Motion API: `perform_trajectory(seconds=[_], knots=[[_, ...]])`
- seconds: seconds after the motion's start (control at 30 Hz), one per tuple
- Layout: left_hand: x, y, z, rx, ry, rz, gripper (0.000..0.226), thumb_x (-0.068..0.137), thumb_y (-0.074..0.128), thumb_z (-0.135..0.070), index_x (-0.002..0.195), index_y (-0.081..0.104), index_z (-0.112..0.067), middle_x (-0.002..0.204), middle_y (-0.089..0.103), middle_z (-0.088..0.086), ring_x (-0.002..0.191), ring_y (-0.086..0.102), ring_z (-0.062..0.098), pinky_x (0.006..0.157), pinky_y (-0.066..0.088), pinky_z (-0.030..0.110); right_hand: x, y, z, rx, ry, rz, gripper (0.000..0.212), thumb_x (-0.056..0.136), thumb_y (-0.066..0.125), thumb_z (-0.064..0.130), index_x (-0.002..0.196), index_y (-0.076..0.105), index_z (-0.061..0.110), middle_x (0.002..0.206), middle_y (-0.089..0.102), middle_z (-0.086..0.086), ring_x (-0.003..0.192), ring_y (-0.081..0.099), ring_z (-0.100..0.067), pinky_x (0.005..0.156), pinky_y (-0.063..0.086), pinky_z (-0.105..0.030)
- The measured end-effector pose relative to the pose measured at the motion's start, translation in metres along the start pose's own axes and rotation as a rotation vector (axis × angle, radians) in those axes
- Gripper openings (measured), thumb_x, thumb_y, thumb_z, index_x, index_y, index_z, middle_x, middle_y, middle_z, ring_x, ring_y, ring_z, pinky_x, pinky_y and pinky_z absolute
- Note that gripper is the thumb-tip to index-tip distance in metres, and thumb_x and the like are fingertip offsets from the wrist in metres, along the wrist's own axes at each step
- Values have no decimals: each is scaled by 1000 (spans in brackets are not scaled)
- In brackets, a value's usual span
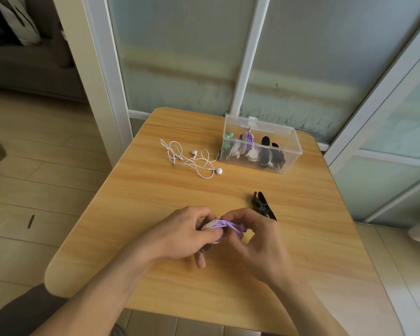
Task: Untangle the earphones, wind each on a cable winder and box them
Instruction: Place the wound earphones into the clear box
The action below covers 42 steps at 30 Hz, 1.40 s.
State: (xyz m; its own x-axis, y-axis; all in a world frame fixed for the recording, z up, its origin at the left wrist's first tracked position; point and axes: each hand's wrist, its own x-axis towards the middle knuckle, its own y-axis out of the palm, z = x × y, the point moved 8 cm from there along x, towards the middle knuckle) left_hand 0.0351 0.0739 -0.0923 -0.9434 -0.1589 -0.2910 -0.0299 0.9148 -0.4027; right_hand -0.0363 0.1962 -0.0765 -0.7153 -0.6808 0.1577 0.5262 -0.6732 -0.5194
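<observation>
Both hands, left hand (180, 235) and right hand (255, 238), pinch a purple earphone cable bundle (222, 226) above the wooden table's (155, 190) near middle; no readable writing; bare tabletop all around.

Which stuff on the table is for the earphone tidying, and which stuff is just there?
For the job:
purple earphones, held in both hands: left hand, right hand
white earphones, loose on the table
black cable winder
clear box with wound earphones inside

Just there:
wooden table
frosted glass doors

Purple earphones (222, 226), white earphones (192, 157)
</observation>
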Motion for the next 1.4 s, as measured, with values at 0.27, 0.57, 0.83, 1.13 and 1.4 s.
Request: perform_trajectory(seconds=[0.27, 0.57, 0.83, 1.13, 1.4], knots=[[0, 0, -3, 170, 71, -53, 19, 96, 54, -36, 78, 55, -28, 59, 58, -7, 51, 68, 18, 59, 52, 36, 5, 2, 3, -84, -47, 71, 26, 89, 64, 7, 98, 76, 28, 85, 74, 19, 79, 68, -8, 70, 52, -19], [4, 2, -10, 182, 206, 28, 8, 96, 59, -29, 94, 60, -22, 75, 68, 0, 66, 70, 13, 68, 53, 33, 2, -9, -19, 94, 212, 18, 9, 81, 81, 20, 82, 79, 28, 73, 75, 4, 70, 70, -16, 65, 54, -34], [14, -5, -12, -24, 286, -81, 16, 96, 60, -22, 81, 52, -24, 70, 58, -12, 65, 49, 10, 64, 39, 27, -7, -7, 21, -223, -166, -265, 35, 85, 75, 7, 102, 77, 38, 80, 66, 17, 74, 61, -2, 63, 46, -14], [14, 2, -24, -316, 402, -186, 30, 92, 65, -38, 87, 53, -12, 59, 63, -3, 39, 43, 8, 44, 33, 21, -2, -13, 17, -95, -206, -151, 24, 100, 57, 15, 113, 70, 30, 92, 55, 10, 86, 59, -9, 73, 42, -12], [24, 10, -15, -496, 264, -265, 37, 89, 67, -40, 117, 52, -20, 65, 66, 3, 58, 60, 26, 50, 46, 25, -4, -10, 12, -74, -164, -168, 21, 98, 53, 13, 106, 67, 28, 91, 53, 15, 84, 62, -12, 72, 53, -26]])
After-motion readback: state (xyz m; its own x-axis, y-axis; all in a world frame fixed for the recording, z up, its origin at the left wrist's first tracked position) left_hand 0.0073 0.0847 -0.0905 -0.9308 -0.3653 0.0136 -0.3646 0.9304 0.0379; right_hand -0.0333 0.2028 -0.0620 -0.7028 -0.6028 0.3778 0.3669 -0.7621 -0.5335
